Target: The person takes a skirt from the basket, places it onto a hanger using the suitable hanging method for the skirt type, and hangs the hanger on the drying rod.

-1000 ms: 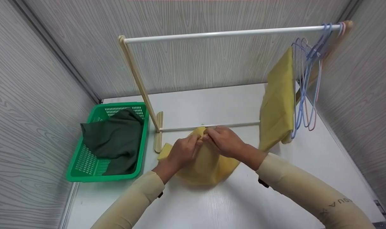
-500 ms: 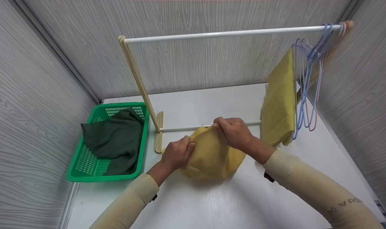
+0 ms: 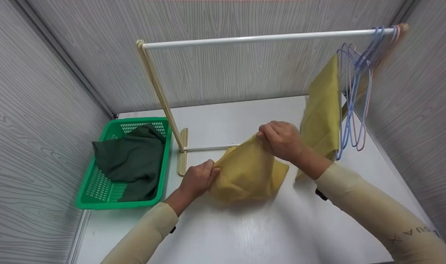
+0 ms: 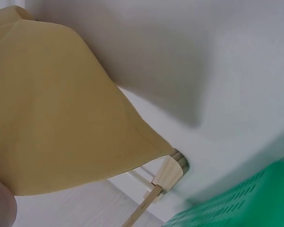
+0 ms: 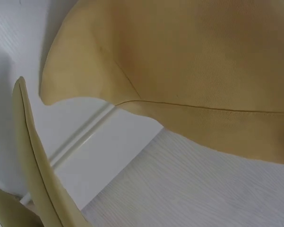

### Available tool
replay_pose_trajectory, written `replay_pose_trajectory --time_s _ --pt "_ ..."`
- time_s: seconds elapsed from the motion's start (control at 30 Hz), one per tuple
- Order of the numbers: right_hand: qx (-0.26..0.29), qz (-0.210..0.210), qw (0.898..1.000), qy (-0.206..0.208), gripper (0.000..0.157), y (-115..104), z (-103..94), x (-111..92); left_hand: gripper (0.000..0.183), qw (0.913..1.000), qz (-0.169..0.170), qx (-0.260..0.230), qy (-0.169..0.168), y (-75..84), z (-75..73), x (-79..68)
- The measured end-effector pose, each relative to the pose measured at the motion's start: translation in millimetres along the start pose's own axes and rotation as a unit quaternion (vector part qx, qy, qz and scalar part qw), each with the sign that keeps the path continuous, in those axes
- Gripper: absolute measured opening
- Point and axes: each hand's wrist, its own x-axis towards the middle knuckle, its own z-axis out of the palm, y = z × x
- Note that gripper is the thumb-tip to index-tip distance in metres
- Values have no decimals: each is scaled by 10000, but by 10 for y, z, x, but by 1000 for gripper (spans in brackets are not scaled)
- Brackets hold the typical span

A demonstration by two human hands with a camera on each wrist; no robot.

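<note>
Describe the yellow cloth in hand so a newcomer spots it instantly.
Start at the clothes rack. On its near side, over the white table, the left hand and right hand grip the yellow cloth between them. Unlike the hanging yellow cloth at the rack's right, this one is hand-held.

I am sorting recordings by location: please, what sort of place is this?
Probably a booth for handling laundry: wood-patterned panels stand behind and beside a white table, which bears a clothes rack with hangers and a green basket of dark cloth.
</note>
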Motion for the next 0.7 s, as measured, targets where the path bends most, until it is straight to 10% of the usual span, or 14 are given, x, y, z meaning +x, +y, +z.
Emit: replay_pose_trajectory --time_s 0.33,0.7 --pt "-965 -631 9932 135 30 244 -161 47 49 9994 -202 140 -238 -113 -140 -126" --pt "-1140 -219 9924 409 23 426 -363 84 44 9992 20 398 -24 -204 -305 -187"
